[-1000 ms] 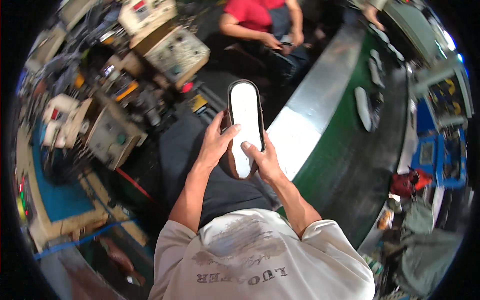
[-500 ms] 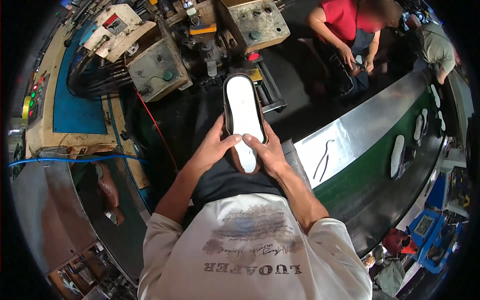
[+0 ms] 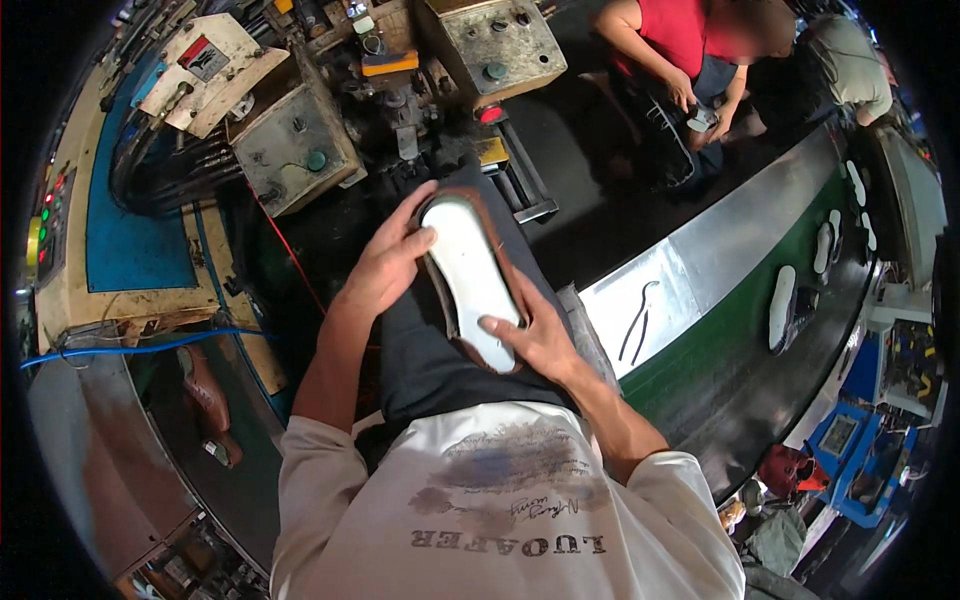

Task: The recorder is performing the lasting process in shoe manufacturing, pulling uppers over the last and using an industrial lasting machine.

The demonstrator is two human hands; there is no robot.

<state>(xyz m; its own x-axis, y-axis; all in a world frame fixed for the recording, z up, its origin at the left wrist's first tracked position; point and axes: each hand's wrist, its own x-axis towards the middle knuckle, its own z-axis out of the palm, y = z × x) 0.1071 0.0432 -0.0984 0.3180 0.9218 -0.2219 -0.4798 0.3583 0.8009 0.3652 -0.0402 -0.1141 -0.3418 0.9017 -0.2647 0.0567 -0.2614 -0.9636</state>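
Note:
A brown shoe upper on its last (image 3: 489, 226) lies bottom up over my lap, its white insole (image 3: 463, 262) facing me and the brown edge folded in around it. My left hand (image 3: 385, 262) grips the far end, thumb on the white insole and fingers along the side. Lower down, my right hand (image 3: 541, 335) holds the near end from the right, its thumb pressed on the insole. The shoe's underside and some of my fingertips are hidden.
Dark-handled pliers (image 3: 640, 322) lie on the metal ledge (image 3: 655, 290) at right. Beyond it, a green conveyor belt (image 3: 700, 370) carries several shoes. A machine (image 3: 405, 125) stands ahead. On the left, a rack holds brown shoes (image 3: 205, 395). A co-worker in red (image 3: 680, 40) sits at far right.
My left hand has moved from the shoe's middle to its far end. The shoe has come slightly nearer and tilted, far end leftward. My right hand stays at the near end.

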